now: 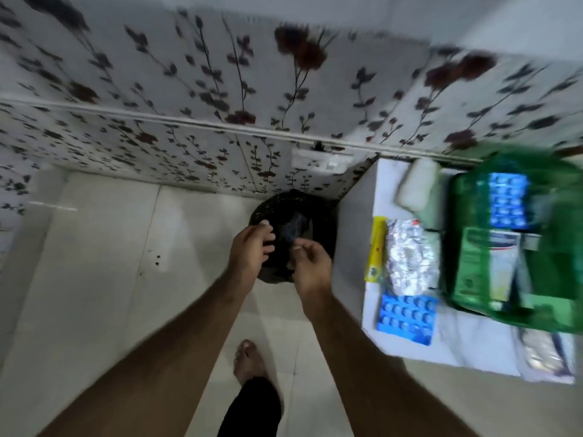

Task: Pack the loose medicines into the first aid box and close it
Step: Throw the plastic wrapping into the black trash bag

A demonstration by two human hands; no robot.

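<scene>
The green first aid box (555, 247) lies open on the white table (353, 247) at the right. Inside it are a blue blister pack (508, 200), a green carton (474, 263) and a white tube (501, 272). Loose on the table to its left lie a yellow strip (376, 247), silver blister strips (410, 257), a second blue blister pack (407, 316) and a white roll (416, 184). My left hand (249, 247) and my right hand (310, 263) hover over a black bin (293, 209) on the floor, fingers apart, holding nothing. A dark bluish piece (295, 228) shows inside the bin.
Another silver strip (545, 354) lies at the table's near right corner. The bin stands against the floral wall (189, 105), tight to the table's left side. Pale floor tiles (94, 279) spread to the left. My bare foot (249, 361) is below the hands. The frame is motion-blurred.
</scene>
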